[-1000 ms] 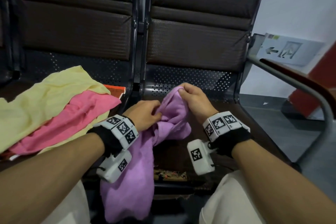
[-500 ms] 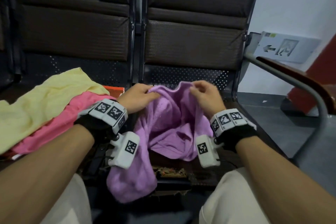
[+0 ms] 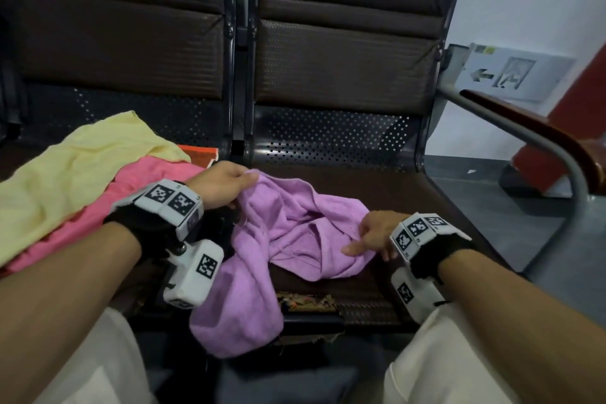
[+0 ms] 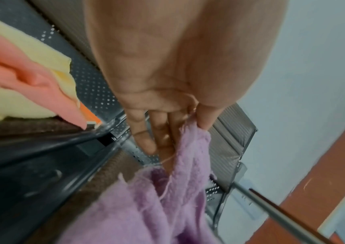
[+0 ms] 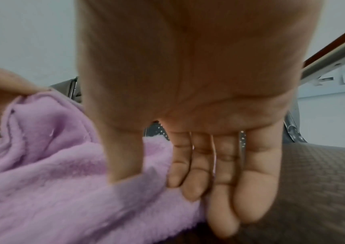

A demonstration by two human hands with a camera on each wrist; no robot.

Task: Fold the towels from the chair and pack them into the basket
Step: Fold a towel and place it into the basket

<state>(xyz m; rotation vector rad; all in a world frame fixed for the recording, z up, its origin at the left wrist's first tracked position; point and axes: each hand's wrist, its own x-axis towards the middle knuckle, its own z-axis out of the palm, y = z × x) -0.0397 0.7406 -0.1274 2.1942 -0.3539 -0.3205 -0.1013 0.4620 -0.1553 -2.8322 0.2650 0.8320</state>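
Note:
A crumpled purple towel (image 3: 295, 233) lies on the right-hand chair seat (image 3: 410, 193), one end drooping over the front edge. My left hand (image 3: 229, 180) pinches its far left corner between thumb and fingers; the left wrist view shows that hand (image 4: 178, 132) and the towel (image 4: 167, 206) hanging below it. My right hand (image 3: 370, 233) holds the towel's right edge low on the seat. In the right wrist view, this hand (image 5: 148, 180) has its thumb on top of the towel (image 5: 52, 181) and its fingers beside it. No basket is in view.
A yellow towel (image 3: 65, 174) and a pink towel (image 3: 108, 203) lie heaped on the left seat, over something orange (image 3: 200, 154). A metal and wood armrest (image 3: 541, 138) bounds the right seat. The seat front has torn padding (image 3: 308, 300). My knees are below.
My hands have moved apart and down. The right hand dropped to the right onto the seat with the towel's edge, the left went left, and the towel has spread out.

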